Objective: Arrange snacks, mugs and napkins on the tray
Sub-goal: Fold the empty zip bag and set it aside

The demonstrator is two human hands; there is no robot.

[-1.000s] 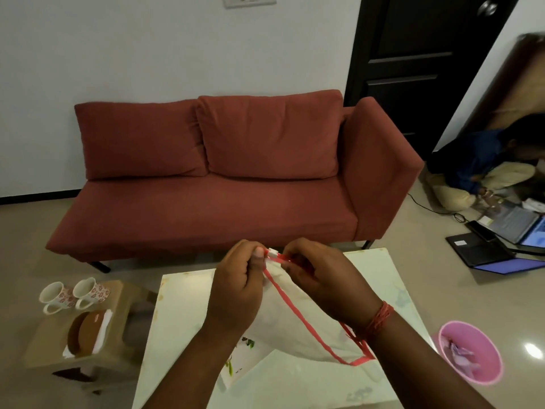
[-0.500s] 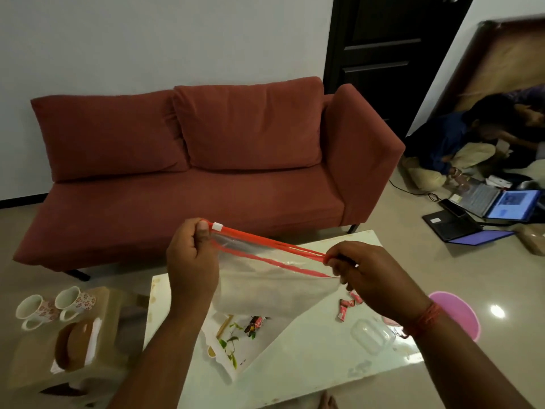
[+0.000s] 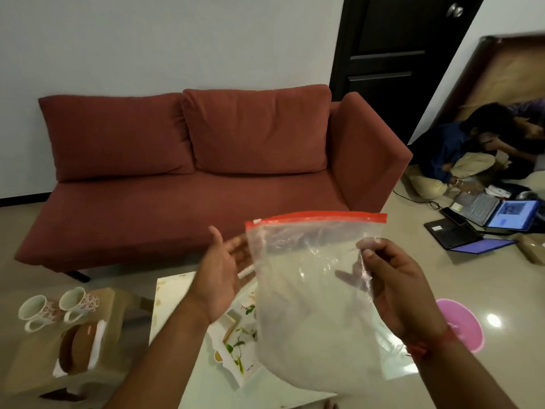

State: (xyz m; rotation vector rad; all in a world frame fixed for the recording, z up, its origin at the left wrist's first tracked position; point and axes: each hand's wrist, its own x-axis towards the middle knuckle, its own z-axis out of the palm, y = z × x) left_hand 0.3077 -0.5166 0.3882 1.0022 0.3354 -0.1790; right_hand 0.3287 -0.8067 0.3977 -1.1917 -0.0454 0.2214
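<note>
The right hand (image 3: 395,287) pinches the right side of a clear zip-lock bag (image 3: 312,305) between thumb and fingers (image 3: 370,246), holding it upright in the air above the table (image 3: 174,290). The bag's red seal strip (image 3: 317,216) runs along its top edge, and the bag hangs flat with a milky sheen; what it holds, if anything, cannot be told. A red thread (image 3: 424,345) circles the right wrist.

The left hand (image 3: 219,278) is open, palm turned towards the bag, fingers spread and gripping nothing; their tips lie just beside the bag's left edge, partly behind it.

Below the bag, on the white table, lies a white tray (image 3: 233,349) printed with green leaves, most of it hidden by the bag and the left forearm. Off the table's left edge stands a low wooden stool (image 3: 109,299), carrying two floral mugs (image 3: 59,307) side by side at its far end and a brown round object (image 3: 78,346) resting on white napkins (image 3: 98,338) nearer the camera.

Beyond the table's far edge is a red sofa (image 3: 206,160) against the wall. A pink bin (image 3: 463,326) sits on the floor off the table's right edge. Further right, people sit on the floor by open laptops (image 3: 498,214).
</note>
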